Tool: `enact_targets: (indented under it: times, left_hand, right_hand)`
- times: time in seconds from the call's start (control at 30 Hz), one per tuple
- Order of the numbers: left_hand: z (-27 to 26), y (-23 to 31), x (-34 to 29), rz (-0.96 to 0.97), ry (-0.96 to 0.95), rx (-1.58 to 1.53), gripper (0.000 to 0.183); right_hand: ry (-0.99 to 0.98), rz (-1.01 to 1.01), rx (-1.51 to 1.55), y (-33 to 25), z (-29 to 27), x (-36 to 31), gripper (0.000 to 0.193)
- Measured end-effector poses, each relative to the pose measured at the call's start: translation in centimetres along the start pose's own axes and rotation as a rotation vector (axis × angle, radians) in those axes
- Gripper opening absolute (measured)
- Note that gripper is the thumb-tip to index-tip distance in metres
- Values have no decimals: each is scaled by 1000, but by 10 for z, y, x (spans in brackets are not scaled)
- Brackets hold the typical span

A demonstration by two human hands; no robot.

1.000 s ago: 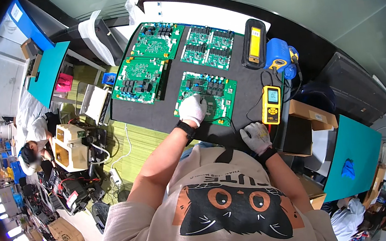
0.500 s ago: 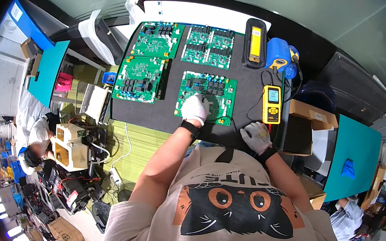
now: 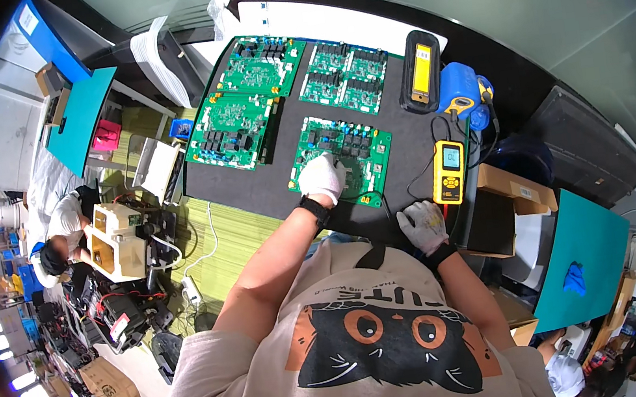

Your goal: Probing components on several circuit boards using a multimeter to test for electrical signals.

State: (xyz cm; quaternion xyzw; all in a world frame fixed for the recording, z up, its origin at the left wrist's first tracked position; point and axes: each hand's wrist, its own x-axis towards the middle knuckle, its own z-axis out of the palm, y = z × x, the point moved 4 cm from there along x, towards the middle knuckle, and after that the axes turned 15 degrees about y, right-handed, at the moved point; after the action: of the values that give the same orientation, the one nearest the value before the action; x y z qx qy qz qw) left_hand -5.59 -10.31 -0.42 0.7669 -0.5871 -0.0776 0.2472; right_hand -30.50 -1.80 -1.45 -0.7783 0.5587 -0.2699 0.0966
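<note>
My left hand (image 3: 322, 177), in a white glove, lies over the lower left part of a green circuit board (image 3: 368, 151) with black relays. Its fingers are curled together, and whatever they hold is too small to make out. A thin black lead runs across the board's lower edge beside it. My right hand (image 3: 423, 227), also gloved, rests at the mat's near edge, fingers laid out with nothing visible in them. Next to it stands a yellow handheld multimeter (image 3: 449, 173) with a lit screen; a red lead shows below the meter.
More green boards (image 3: 233, 132) lie at the mat's left, with smaller joined boards (image 3: 343, 78) at the back. A black case with a yellow label (image 3: 421, 73) and a blue tool holder (image 3: 457, 88) stand back right. An open cardboard box (image 3: 514, 188) sits right. Another person (image 3: 66, 217) works far left.
My left hand has barely shifted on the board, and my right hand stays put. The multimeter's screen reading looks different. A person at the lower right has moved.
</note>
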Motion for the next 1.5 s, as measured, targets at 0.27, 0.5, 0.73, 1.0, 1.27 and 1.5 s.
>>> enact_targets:
  times: [0.27, 0.5, 0.73, 1.0, 1.27, 1.5]
  left_hand:
    - [-2, -7, -7, 48, 68, -66, 20]
    - [-16, -18, -4, 37, -7, -202, 18]
    - [-19, -19, 13, 228, -52, -165, 19]
    - [-4, -7, -2, 113, -25, -104, 21]
    - [1, -1, -3, 81, -32, -145, 20]
    - [2, 2, 2, 103, -90, -117, 21]
  right_hand:
    - [-17, 30, 0, 0, 1, 0, 23]
    - [-8, 28, -1, -1, -1, 1, 23]
    - [-1, 14, -4, 0, 1, 0, 23]
    - [26, 10, -12, 0, 1, -1, 23]
    - [-23, 33, -21, 2, 4, -2, 22]
    - [-7, 24, -24, 2, 3, -3, 23]
